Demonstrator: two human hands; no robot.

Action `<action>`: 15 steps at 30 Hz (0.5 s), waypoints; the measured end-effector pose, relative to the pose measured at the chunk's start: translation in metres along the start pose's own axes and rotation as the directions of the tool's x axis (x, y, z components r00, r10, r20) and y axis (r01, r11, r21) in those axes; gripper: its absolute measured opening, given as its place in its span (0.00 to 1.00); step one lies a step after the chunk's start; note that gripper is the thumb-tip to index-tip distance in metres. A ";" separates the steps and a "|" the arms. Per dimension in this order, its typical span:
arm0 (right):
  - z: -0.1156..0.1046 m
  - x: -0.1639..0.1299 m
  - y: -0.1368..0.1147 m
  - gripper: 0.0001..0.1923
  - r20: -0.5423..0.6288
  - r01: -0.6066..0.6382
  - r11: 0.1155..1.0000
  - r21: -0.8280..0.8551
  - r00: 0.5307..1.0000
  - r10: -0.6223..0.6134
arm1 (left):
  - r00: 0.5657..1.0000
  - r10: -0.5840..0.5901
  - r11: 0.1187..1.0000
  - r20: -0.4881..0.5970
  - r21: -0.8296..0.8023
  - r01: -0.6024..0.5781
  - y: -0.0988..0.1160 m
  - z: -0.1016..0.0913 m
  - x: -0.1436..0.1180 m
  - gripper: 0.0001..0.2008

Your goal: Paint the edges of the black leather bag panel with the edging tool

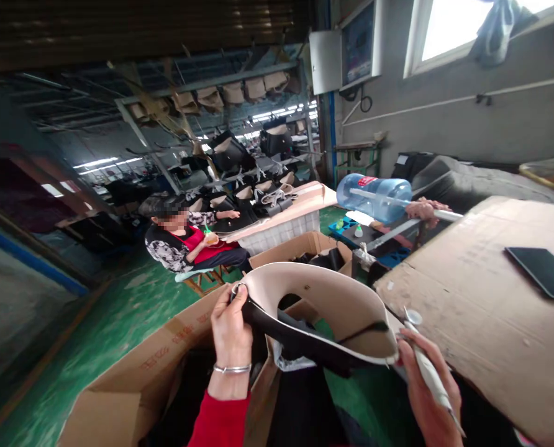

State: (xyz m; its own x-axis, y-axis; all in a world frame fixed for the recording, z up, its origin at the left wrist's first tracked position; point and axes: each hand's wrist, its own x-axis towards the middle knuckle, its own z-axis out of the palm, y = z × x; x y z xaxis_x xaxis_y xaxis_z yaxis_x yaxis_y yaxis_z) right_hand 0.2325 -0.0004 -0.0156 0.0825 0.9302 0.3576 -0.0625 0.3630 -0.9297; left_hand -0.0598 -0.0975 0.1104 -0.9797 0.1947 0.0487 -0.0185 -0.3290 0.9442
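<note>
My left hand (231, 329), with a bracelet at the wrist and a red sleeve, pinches the left end of a bag body (323, 285). This piece forms an open loop, black outside and beige inside, with a dark oval hole in its wall. At the loop's right end, my right hand (428, 379) is closed around a white pen-like tool (430, 372), which has a thin pointed tip and a small round clear disc near it. The fingers of that hand also meet the bag body's rim; whether they grip it is partly hidden.
A large cardboard box (118, 366) stands below my left arm. To the right is a cardboard-covered table (482, 279) with a dark tablet (544, 271). Beyond are a blue water bottle (374, 195), another carton (281, 248) and a seated co-worker (197, 245) at a bench.
</note>
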 end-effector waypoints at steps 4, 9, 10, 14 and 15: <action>-0.007 0.016 0.003 0.18 -0.032 -0.002 0.998 0.067 0.999 0.004 | 1.000 -0.015 0.990 -0.014 0.140 0.017 0.006 -0.031 -0.030 0.19; -0.002 0.020 0.010 0.17 0.046 -0.083 0.988 0.129 0.996 0.078 | 0.995 -0.044 0.933 -0.088 0.353 0.072 -0.007 -0.071 -0.046 0.19; 0.000 0.019 0.010 0.17 0.083 -0.085 0.988 0.128 0.994 0.075 | 0.995 -0.031 0.915 -0.099 0.399 0.068 -0.011 -0.078 -0.048 0.19; 0.009 0.015 0.008 0.15 0.230 -0.005 1.000 0.031 0.973 -0.002 | 0.987 -0.034 0.887 -0.155 0.450 0.102 -0.025 -0.097 -0.055 0.21; 0.011 0.014 0.007 0.15 0.267 0.013 1.000 0.006 0.964 -0.014 | 0.985 -0.046 0.886 -0.169 0.448 0.118 -0.027 -0.100 -0.056 0.21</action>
State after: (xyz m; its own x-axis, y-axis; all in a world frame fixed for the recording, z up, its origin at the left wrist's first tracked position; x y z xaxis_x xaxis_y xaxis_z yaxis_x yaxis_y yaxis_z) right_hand 0.2224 0.0158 -0.0165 -0.1852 0.9058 0.3812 -0.0677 0.3752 -0.9245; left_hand -0.0243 -0.1920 0.0497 -0.9974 0.0509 -0.0502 -0.0423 0.1454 0.9885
